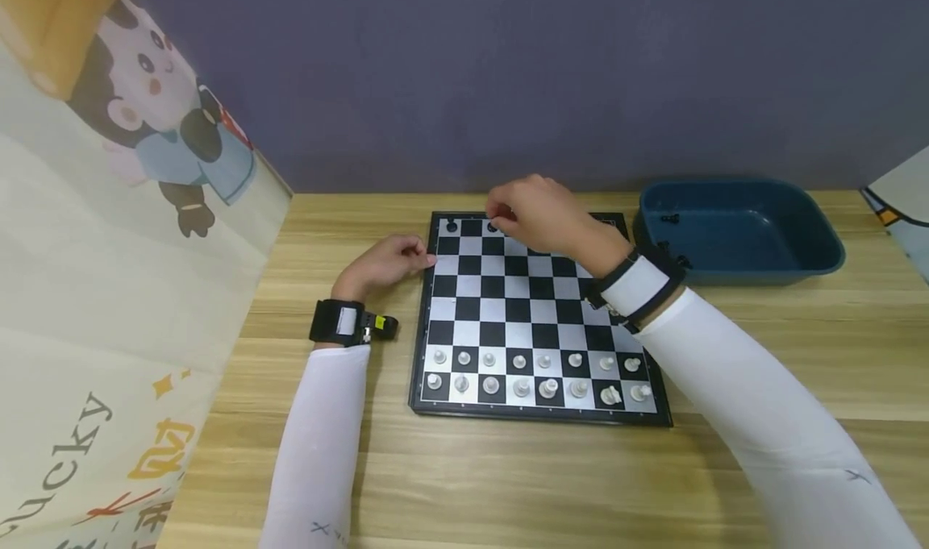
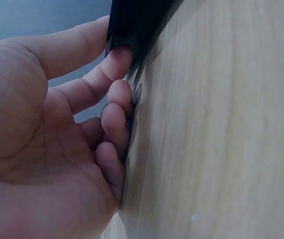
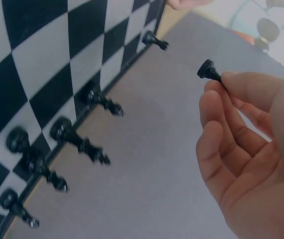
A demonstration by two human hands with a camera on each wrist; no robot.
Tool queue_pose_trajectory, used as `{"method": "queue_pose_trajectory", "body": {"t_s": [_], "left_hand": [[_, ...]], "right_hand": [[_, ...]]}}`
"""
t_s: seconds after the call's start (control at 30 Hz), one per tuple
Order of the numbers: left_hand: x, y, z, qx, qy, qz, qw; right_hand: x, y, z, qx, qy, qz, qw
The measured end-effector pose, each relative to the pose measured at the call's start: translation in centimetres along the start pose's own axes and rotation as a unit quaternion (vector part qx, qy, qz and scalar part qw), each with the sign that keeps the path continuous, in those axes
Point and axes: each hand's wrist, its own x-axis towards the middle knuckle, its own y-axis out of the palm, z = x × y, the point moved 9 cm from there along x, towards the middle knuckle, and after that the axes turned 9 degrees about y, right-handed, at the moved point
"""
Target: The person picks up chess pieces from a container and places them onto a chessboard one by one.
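Note:
A black and white chessboard [image 1: 504, 311] lies on the table. At its left edge my left hand [image 1: 385, 265] grips the frame, thumb on top and index fingertip against the side, as the left wrist view shows. Over the far edge, my right hand [image 1: 540, 214] pinches a small black chess piece [image 3: 210, 70] between thumb and fingers, its base sticking out; its top is hidden. A black piece [image 1: 452, 226] stands on the far left corner square. Several more black pieces [image 3: 82, 142] stand along the far row in the right wrist view, mostly hidden by my right hand in the head view.
White chess pieces [image 1: 547, 388] fill the two near rows. Right of the board's far end stands a dark blue tray [image 1: 769, 275] with several black pieces [image 1: 671, 218] in it. A dark wall [image 1: 464, 89] rises behind the wooden table [image 1: 508, 484]; a printed sheet [image 1: 109, 291] hangs at left.

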Motion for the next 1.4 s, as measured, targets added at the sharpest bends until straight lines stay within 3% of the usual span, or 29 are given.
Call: {"method": "queue_pose_trajectory", "body": {"t_s": [0.27, 0.67, 1.17, 1.4], "left_hand": [[0.0, 0.0, 0.0, -0.005, -0.001, -0.001, 1.0], [0.1, 0.0, -0.2, 0.008, 0.003, -0.001, 1.0], [0.2, 0.1, 0.0, 0.008, -0.001, -0.003, 1.0], [0.0, 0.0, 0.0, -0.003, -0.008, -0.005, 0.9999]], "right_hand": [[2.0, 2.8, 0.5, -0.013, 0.011, 0.038, 0.9991], [3.5, 5.8, 1.1, -0.043, -0.013, 0.03, 0.9985], [3.8, 6.7, 1.0, -0.054, -0.001, 0.043, 0.9976], [3.1, 4.8, -0.1, -0.033, 0.02, 0.039, 0.9985]]}}
